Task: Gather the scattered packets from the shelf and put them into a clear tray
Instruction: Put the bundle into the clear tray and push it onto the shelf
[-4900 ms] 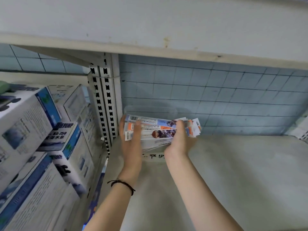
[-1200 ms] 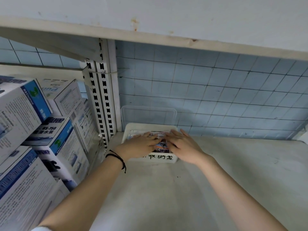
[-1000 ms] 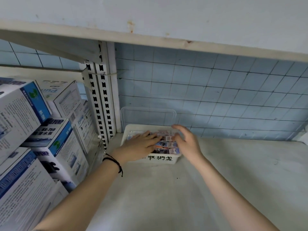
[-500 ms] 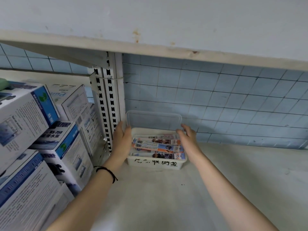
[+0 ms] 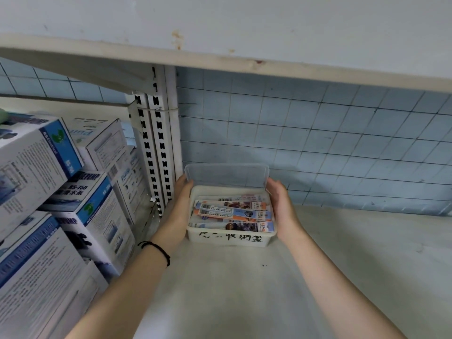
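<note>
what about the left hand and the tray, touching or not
Touching. Head view shows the left hand lying against the tray's left wall, no gap.

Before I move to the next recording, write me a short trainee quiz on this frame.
1. True or false: the packets lie inside the clear tray.
2. Where is the left hand? A) against the tray's left side; B) lifting a packet; C) flat on the packets.
3. What stands behind the tray, against the tiled wall?
Key: 1 true. 2 A. 3 the clear lid.
</note>
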A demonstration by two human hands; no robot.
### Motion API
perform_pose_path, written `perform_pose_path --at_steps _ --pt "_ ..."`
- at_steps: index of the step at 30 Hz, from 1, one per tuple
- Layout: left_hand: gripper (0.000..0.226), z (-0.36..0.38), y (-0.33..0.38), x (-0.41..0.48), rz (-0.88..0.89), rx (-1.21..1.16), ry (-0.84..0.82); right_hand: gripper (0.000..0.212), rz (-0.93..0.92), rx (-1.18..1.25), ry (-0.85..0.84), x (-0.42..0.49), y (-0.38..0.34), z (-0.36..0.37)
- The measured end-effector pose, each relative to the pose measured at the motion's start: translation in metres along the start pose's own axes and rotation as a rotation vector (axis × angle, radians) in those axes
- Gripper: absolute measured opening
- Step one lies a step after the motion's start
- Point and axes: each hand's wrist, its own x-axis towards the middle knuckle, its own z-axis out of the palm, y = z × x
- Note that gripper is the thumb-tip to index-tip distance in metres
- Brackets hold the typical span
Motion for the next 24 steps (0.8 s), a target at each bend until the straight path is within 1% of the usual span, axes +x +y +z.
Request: perform_pose_path --at_steps 2,3,5,6,7,9,10,13,16,18,21,24 --pt "0.043 0.004 -0.002 -0.006 -0.031 -0.036 0.016 0.037 -0.048 0.026 0.02 -0.004 -0.001 -0.005" --pt "0.054 0.006 -0.003 -0.011 -0.048 -0.058 0.027 0.033 -0.077 0.033 0.039 -0.007 -0.002 -0.007" --pt "0.079 0.007 -0.009 -0.013 -0.075 -0.08 0.053 0.028 -0.137 0.036 0.139 -0.012 -0.004 -0.009" --pt "0.083 0.008 -0.012 -0.013 -0.078 -0.095 0.073 0.027 -0.171 0.029 0.197 -0.015 -0.004 -0.011" --pt "0.077 0.01 -0.011 -0.016 -0.076 -0.11 0.097 0.027 -0.195 0.022 0.243 -0.016 -0.003 -0.013" --pt "0.044 0.012 -0.01 -0.024 -0.056 -0.147 0.153 0.029 -0.222 0.027 0.293 -0.017 0.0 -0.018" --pt "0.033 0.013 -0.01 -0.028 -0.048 -0.163 0.158 0.03 -0.228 0.037 0.308 -0.02 0.001 -0.019" --pt "0.026 0.012 -0.017 -0.034 -0.026 -0.163 0.157 0.027 -0.244 0.036 0.295 -0.024 0.001 -0.023" --pt "0.01 0.01 -0.022 -0.039 0.027 -0.146 0.199 0.017 -0.229 0.026 0.26 -0.025 0.0 -0.025" --pt "0.005 0.009 -0.023 -0.042 0.052 -0.111 0.193 0.011 -0.237 0.02 0.237 -0.026 0.0 -0.028" --pt "0.012 0.009 -0.027 -0.044 0.081 0.002 0.198 0.017 -0.293 -0.043 0.222 -0.027 0.006 -0.036" --pt "0.016 0.006 -0.028 -0.043 0.075 0.11 0.255 0.02 -0.296 -0.134 0.168 -0.026 0.011 -0.044"
